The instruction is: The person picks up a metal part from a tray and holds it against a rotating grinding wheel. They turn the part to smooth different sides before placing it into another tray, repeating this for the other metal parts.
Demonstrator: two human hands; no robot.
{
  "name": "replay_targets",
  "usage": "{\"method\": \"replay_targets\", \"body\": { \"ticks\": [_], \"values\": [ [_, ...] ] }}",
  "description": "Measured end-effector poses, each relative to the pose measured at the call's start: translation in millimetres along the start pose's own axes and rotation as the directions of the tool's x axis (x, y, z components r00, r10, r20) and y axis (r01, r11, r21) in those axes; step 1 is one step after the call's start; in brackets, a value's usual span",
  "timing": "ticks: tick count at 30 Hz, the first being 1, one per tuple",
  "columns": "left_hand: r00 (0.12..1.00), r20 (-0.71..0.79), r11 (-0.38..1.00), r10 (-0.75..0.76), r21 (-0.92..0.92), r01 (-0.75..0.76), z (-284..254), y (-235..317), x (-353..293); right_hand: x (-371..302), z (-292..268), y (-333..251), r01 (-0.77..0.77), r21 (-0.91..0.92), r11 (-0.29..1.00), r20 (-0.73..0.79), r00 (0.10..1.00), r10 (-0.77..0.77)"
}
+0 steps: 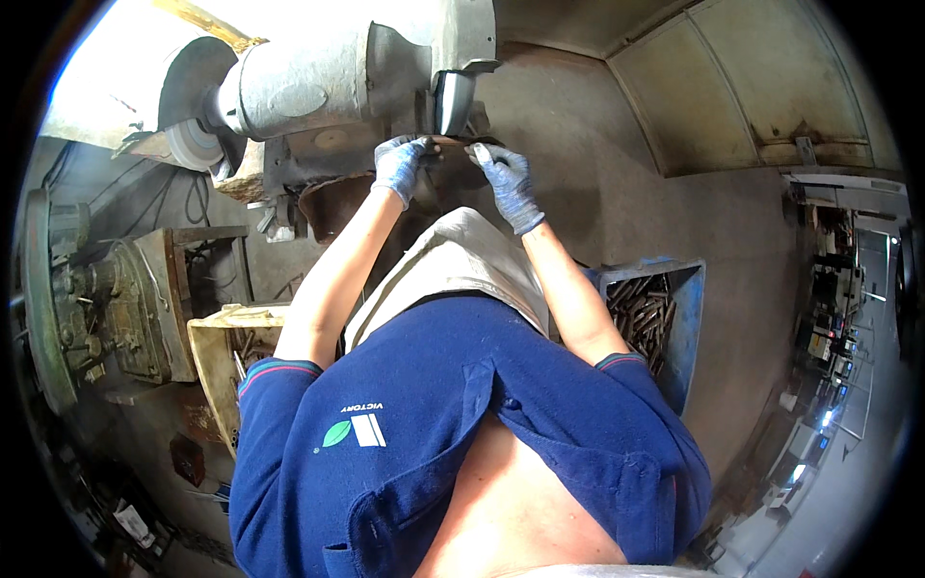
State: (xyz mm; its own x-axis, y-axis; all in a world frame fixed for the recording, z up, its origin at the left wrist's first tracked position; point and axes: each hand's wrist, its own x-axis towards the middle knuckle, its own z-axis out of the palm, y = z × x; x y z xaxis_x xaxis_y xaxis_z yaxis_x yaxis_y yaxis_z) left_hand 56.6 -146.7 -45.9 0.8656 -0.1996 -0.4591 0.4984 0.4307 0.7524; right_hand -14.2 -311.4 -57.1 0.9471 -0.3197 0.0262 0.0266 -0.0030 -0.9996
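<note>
Head view: left hand (400, 164) and right hand (508, 181), both in grey-blue work gloves, fingers closed together on a small metal workpiece (479, 152) held just under the grinding wheel (453, 101) of a grey bench grinder (318, 82). Blue bin of metal rods (665, 318) at right; wooden crate (217, 356) at left.

Concrete floor (617, 222); blue crate (686, 328) on it
</note>
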Motion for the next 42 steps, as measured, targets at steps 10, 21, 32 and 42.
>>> {"method": "replay_targets", "body": {
  "ticks": [10,21,32,42],
  "values": [
    [0.997,-0.067,0.999,0.035,-0.008,-0.036,-29,16,2,2,39,2,-0.134,0.252,0.958,0.055,0.991,0.124],
    [0.963,0.215,0.987,0.163,-0.025,-0.161,-45,44,-72,-51,32,-66,0.606,-0.297,0.738,0.239,0.796,-0.557],
    [0.976,0.139,0.980,0.166,0.089,-0.179,-19,58,-89,-63,18,-96,0.732,-0.359,0.579,0.351,0.680,-0.643],
    [0.928,0.253,0.926,0.274,0.190,-0.325,-21,42,-78,-59,12,-69,0.355,-0.103,0.929,0.101,0.933,-0.345]
  ]
}}
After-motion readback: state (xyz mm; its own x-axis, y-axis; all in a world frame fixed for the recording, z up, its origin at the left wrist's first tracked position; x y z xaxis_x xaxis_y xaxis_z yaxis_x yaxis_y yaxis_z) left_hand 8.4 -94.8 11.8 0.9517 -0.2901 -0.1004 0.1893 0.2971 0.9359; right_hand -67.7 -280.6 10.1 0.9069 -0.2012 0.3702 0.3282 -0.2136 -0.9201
